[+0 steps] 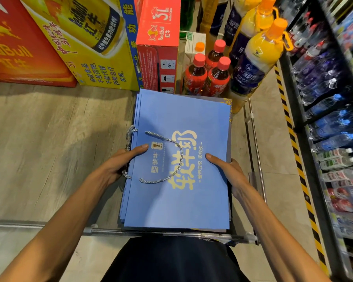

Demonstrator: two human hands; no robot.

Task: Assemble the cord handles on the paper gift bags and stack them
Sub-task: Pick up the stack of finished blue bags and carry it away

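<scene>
Here, one stack of blue paper gift bags (pixel 177 200) lies flat on a metal rack (pixel 255 143), with one cord handle (pixel 181 157) looped across the top bag. The left hand (pixel 118 161) and right hand (pixel 226 167) clamp the stack's opposite edges, thumbs on top. Behind stand three red-capped bottles (pixel 209 74) and a red box (pixel 158 37) printed "RedBull".

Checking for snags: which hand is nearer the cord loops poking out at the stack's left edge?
Left. The left hand grips the bag stack beside the cord loops; the right hand holds its opposite edge.
</scene>
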